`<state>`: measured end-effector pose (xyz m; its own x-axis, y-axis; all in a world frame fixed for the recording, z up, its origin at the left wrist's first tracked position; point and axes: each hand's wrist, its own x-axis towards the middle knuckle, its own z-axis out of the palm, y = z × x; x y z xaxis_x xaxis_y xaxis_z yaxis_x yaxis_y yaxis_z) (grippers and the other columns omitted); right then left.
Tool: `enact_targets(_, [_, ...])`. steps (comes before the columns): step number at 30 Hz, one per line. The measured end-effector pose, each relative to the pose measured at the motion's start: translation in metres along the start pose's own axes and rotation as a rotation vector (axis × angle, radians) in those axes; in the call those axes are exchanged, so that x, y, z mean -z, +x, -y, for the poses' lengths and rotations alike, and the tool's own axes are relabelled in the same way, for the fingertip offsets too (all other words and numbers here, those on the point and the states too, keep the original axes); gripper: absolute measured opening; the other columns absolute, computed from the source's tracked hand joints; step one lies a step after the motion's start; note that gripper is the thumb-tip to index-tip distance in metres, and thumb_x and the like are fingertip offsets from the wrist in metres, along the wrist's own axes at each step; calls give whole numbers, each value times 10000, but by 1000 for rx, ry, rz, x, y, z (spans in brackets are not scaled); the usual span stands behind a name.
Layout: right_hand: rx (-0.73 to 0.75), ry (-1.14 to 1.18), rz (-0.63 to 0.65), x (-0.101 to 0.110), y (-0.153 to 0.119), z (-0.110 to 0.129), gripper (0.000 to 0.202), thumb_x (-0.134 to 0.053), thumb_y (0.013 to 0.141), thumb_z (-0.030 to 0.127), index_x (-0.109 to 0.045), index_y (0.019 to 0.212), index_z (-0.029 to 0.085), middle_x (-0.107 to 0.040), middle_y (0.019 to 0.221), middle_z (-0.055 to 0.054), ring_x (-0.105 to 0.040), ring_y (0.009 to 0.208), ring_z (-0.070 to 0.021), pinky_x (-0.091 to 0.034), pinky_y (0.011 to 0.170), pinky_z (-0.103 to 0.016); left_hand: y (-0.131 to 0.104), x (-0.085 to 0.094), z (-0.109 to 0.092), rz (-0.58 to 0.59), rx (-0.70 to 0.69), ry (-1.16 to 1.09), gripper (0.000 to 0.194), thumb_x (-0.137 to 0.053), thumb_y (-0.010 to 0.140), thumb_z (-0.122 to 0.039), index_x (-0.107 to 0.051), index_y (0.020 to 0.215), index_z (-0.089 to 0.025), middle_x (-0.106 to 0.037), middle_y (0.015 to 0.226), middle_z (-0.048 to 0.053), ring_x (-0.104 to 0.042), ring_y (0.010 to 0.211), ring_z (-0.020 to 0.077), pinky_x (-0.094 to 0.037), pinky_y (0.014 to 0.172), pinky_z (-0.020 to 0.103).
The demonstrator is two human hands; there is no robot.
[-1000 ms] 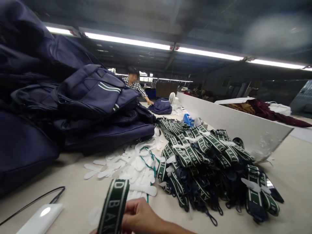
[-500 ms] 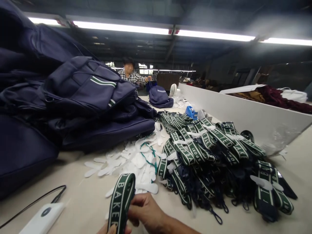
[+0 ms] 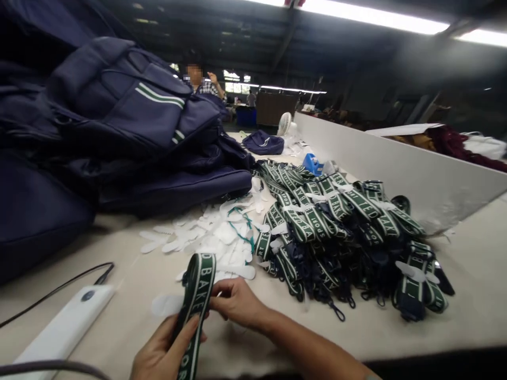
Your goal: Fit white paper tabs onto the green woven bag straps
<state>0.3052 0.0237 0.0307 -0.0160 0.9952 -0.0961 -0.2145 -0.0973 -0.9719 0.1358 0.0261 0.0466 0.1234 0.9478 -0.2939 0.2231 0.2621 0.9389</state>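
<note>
A folded green strap (image 3: 204,279) with white lettering and edge stripes stands upright near the bottom centre. My left hand (image 3: 168,343) is wrapped round its lower part, thumb across the front. At the strap's right edge, my right hand (image 3: 237,303) has its fingers pinched together; what they grip is hidden behind the strap. A white tab (image 3: 166,305) shows just left of the strap. Beyond my hands lie many loose white tabs (image 3: 222,240) with a teal cord among them. To the right is a big heap of similar bundled straps (image 3: 312,221).
Navy backpacks (image 3: 119,105) are piled high on the left. A white power bank (image 3: 67,327) with cables lies front left. Behind the straps are a blue tape dispenser (image 3: 312,164), a fan (image 3: 285,124) and a white partition (image 3: 376,158). A person stands far back.
The view has tilted down. My left hand and the strap show more fully, and the strap has turned. At the back, the person's hand has risen away from the navy bag, which now lies flatter.
</note>
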Motion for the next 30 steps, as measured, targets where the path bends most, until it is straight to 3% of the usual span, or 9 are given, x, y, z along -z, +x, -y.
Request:
enact_targets(3, [12, -122, 28, 4, -1, -1, 307, -794, 702, 415, -718, 789, 131, -647, 615, -1, -570, 548, -109, -414, 541, -217, -2, 5, 0, -7, -19, 0, 597, -753, 638, -653, -711, 980, -166, -692, 639, 24, -584, 580, 170, -442, 481, 212])
enact_targets(6, [-13, -126, 25, 1, -4, 0, 272, -798, 683, 302, -650, 859, 159, -589, 537, 50, -570, 510, -118, -398, 508, -206, -1, 9, 9, -6, 21, -83, 570, -743, 685, -611, -690, 1034, -163, -682, 644, 12, -581, 555, 156, -413, 460, 202])
enact_targets(11, [-61, 32, 132, -8, -10, -1, 292, -846, 645, 351, -654, 707, 140, -650, 644, -3, -573, 558, -112, -443, 542, -220, -2, 12, 33, 41, 50, -237, 486, -771, 709, -516, -704, 1033, -160, -722, 772, 42, -677, 686, 211, -511, 595, 252])
enact_targets(15, [-178, 37, 224, -7, -12, -5, 299, -758, 737, 367, -747, 928, 137, -659, 648, 2, -447, 408, -51, -319, 415, -181, -7, 14, 43, 39, 12, -247, 424, -761, 745, -479, -713, 1031, -169, -732, 825, 38, -643, 712, 183, -492, 619, 233])
enact_targets(18, [-171, -9, 332, -6, -12, -9, 361, -704, 772, 344, -729, 1082, 162, -692, 779, -13, -501, 400, -58, -340, 406, -180, -12, 18, 45, 18, -8, -196, 413, -748, 755, -489, -714, 1020, -174, -718, 810, 22, -626, 720, 181, -474, 613, 230])
enact_targets(21, [-10, -183, 330, -8, -13, -16, 277, -636, 847, 321, -743, 1061, 181, -718, 867, -35, -580, 481, -94, -435, 478, -206, -17, 23, 49, 3, -43, -129, 397, -725, 770, -489, -709, 1009, -171, -720, 818, 27, -636, 757, 201, -483, 655, 247])
enact_targets(26, [588, -753, 246, -17, -24, -18, 258, -513, 961, 218, -757, 1042, 230, -688, 806, -49, -614, 702, -143, -463, 647, -228, -20, 27, 53, -8, -58, -41, 380, -629, 830, -493, -683, 1020, -168, -704, 774, 33, -645, 730, 226, -497, 645, 280])
enact_targets(30, [761, -900, 353, -28, -28, -14, 249, -506, 980, 253, -730, 1089, 260, -674, 1142, -74, -635, 854, -149, -484, 755, -230, -18, 33, 42, 43, -145, 75, 313, -610, 818, -401, -699, 1026, -184, -722, 893, 50, -660, 903, 269, -508, 803, 324])
